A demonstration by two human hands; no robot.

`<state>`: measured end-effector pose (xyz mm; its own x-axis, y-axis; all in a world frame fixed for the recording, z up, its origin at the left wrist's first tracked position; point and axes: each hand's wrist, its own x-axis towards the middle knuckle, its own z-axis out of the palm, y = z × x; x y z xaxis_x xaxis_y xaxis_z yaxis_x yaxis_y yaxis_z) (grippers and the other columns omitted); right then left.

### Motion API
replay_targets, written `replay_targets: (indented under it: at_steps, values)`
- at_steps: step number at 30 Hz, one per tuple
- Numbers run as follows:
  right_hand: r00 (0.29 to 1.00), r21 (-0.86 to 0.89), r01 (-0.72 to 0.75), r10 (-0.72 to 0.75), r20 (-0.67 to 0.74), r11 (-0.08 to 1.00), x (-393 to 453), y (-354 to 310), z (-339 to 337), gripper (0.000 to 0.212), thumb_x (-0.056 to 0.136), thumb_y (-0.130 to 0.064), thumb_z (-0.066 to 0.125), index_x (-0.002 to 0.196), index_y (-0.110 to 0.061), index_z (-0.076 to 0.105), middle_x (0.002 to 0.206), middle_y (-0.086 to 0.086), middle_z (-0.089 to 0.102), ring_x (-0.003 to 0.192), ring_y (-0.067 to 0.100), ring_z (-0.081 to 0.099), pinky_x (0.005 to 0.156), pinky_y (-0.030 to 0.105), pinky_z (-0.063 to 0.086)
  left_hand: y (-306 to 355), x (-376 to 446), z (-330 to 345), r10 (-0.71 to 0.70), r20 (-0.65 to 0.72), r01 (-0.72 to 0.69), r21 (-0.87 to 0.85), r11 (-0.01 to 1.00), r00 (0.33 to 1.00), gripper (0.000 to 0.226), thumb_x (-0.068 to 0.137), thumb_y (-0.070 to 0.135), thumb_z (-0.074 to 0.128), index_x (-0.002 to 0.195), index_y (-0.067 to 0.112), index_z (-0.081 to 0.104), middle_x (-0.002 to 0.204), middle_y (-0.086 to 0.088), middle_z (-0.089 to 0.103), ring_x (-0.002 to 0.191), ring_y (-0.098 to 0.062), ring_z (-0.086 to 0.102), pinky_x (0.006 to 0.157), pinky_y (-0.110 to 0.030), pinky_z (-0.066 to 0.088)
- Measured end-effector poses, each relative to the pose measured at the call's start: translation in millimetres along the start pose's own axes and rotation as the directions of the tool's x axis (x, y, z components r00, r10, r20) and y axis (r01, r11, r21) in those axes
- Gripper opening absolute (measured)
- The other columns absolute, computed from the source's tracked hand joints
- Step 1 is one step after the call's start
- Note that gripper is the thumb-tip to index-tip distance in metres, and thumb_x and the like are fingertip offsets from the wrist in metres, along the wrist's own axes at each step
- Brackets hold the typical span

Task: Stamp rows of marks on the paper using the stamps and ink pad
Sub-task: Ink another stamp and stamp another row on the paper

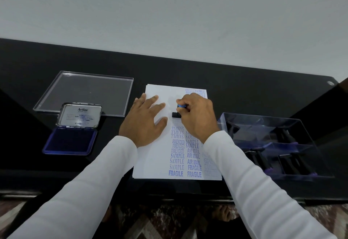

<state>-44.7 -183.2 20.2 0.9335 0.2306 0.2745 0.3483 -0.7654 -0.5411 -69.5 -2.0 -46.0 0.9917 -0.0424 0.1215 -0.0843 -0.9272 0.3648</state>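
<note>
Two hands are on the paper (pixel 160 163), which lies on the black table (pixel 244 80). Your left hand (pixel 145 122) lies flat on the paper's blank left half, fingers straight and spread, tips pointing away from you. Your right hand (pixel 197 116) has its fingers curled round a stamp (pixel 178 111), gripping the blue handle from above; the stamp's black base shows just below your fingertips and sits on the paper, right beside your left thumb and forefinger.

Below the stamp base, toward your wrist, blue marks run down the paper in columns: SAMPLE, AMENDED, AIR MAIL, FRAGILE. More marks lie past your right knuckles at the paper's far right corner, and a fainter column is partly hidden under your right sleeve (pixel 254 182).

Well to the left of your left hand sits the ink pad (pixel 70 140), open, its lid (pixel 80 115) propped up behind the blue pad. Beyond it lies a clear cover (pixel 86 91), flat on the table. To the right of your right wrist stands a clear box (pixel 273 144), its compartments holding more dark stamps.
</note>
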Motion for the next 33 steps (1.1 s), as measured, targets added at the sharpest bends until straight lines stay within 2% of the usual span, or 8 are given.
replay_targets:
  at_steps: [6,11,19,23,27,33]
  values:
    - [1.0,-0.004,-0.009,0.009,0.005,1.0,-2.7,0.2,-0.1,0.007,0.09,-0.009,0.069,0.095,-0.008,0.074,0.096,0.003,0.069,0.081,0.009,0.057,0.073,0.006,0.037,1.7,-0.5,-1.4,-0.004,0.005,0.004,-0.008,1.0,1.0,0.07,0.09,0.069,0.028,0.149,0.035,0.043,0.165,0.007,0.025,0.155,-0.025,0.01,0.122,-0.042,0.002]
    - [1.0,0.014,-0.006,0.006,0.001,1.0,-3.3,-1.3,-0.3,0.006,0.089,-0.007,0.07,0.093,-0.007,0.074,0.096,0.005,0.07,0.084,0.015,0.063,0.077,0.013,0.043,0.5,0.0,0.2,-0.006,0.003,0.006,-0.007,1.0,1.0,0.07,0.09,0.07,0.028,0.149,0.035,0.043,0.165,0.007,0.025,0.155,-0.025,0.01,0.123,-0.044,0.004]
    - [0.999,0.037,-0.041,0.04,0.008,0.998,-1.6,-2.0,-0.9,0.009,0.09,-0.009,0.07,0.098,-0.008,0.074,0.101,0.003,0.069,0.083,0.009,0.058,0.079,0.014,0.043,-0.4,1.7,1.9,-0.003,0.004,0.003,0.014,1.0,1.0,0.07,0.09,0.071,0.028,0.149,0.036,0.043,0.165,0.007,0.025,0.155,-0.025,0.011,0.122,-0.042,0.002]
    - [0.999,0.035,-0.046,0.046,0.007,0.998,-1.7,-1.8,-0.8,0.009,0.09,-0.01,0.069,0.098,-0.009,0.073,0.101,0.003,0.069,0.083,0.008,0.057,0.075,0.007,0.038,-1.2,2.1,2.9,-0.003,0.001,0.003,0.013,1.0,1.0,0.07,0.09,0.07,0.029,0.149,0.036,0.044,0.165,0.007,0.025,0.155,-0.025,0.011,0.122,-0.043,0.003]
    - [0.999,0.046,-0.047,0.047,0.005,0.998,-4.2,-2.4,-0.8,0.007,0.09,-0.009,0.069,0.096,-0.008,0.073,0.1,0.004,0.069,0.083,0.009,0.058,0.079,0.013,0.044,-0.3,1.2,2.1,0.0,-0.003,0.0,0.004,1.0,1.0,0.069,0.09,0.07,0.03,0.148,0.035,0.045,0.164,0.006,0.027,0.155,-0.025,0.012,0.123,-0.045,0.006]
    - [0.999,0.051,-0.051,0.052,-0.003,0.997,-4.9,-1.5,1.2,0.007,0.09,-0.011,0.07,0.097,-0.009,0.073,0.099,0.003,0.069,0.083,0.01,0.058,0.078,0.014,0.042,-1.0,1.0,1.8,0.002,-0.008,-0.002,0.0,1.0,1.0,0.069,0.091,0.069,0.03,0.148,0.035,0.045,0.164,0.007,0.027,0.155,-0.025,0.012,0.123,-0.044,0.005]
